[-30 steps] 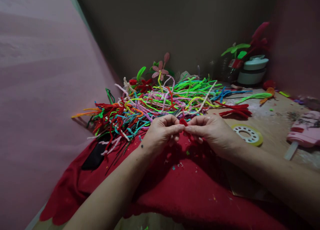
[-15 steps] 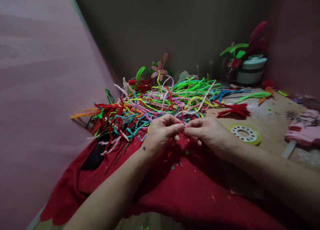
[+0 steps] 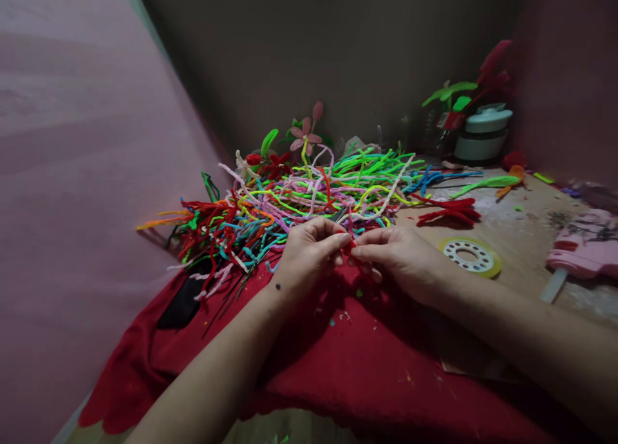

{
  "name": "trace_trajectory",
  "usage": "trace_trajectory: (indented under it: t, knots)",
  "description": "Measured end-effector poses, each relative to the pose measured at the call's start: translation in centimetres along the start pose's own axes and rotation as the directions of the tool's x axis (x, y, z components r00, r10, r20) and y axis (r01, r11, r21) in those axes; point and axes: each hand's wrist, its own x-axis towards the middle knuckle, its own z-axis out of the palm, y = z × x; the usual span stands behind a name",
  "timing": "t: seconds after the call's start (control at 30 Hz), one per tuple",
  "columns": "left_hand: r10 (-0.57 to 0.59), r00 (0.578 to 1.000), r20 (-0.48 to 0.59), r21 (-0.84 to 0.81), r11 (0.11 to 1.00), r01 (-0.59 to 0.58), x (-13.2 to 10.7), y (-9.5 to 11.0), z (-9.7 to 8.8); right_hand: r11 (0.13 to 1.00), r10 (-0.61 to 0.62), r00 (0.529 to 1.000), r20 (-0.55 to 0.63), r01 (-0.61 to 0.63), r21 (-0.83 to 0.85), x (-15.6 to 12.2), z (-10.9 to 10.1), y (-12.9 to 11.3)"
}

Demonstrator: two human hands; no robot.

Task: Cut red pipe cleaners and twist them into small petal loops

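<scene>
Fingertips [image 3: 344,239]: parted slightly since half a second ago. One red cloth [image 3: 338,367], beneath the hands. One surface [image 3: 506,228], partly bare at right. One heap of multicoloured fuzzy stems [image 3: 290,193], too tangled to count, behind the hands. Two hands, left hand [image 3: 313,248] and right hand [image 3: 410,260], each grip narrow, pinching. One pink tool [image 3: 579,262], far right. One tape roll [image 3: 493,266], near the right hand. One red piece [image 3: 352,244], held between both hands, mostly hidden.

I hold my left hand [image 3: 313,248] and right hand [image 3: 403,257] close together, thumbs [image 3: 369,252] pinched toward fingers [image 3: 324,227], forearms [image 3: 207,360] angled inward.
</scene>
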Motion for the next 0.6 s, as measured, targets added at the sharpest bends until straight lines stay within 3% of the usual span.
trace_trajectory:
  t: [0.2, 0.33, 0.6]
  knots:
    - [-0.078, 0.993, 0.085, -0.161, 0.983, 0.091, 0.1, -0.7, -0.5, 0.993, 0.013, 0.995, -0.1, -0.001, 0.119, 0.4, -0.1, 0.1]
    - [-0.111, 0.987, 0.115, -0.078, 0.99, 0.12, -0.2, -0.6, -0.2, 0.971, -0.009, 0.991, -0.134, 0.041, 0.237, 0.7, -0.3, 0.3]
    - [-0.153, 0.985, 0.076, 0.101, 0.984, 0.145, -0.4, -0.2, 1.1, 0.968, 0.002, 0.994, -0.114, 0.026, 0.25, 0.8, -0.2, 0.6]
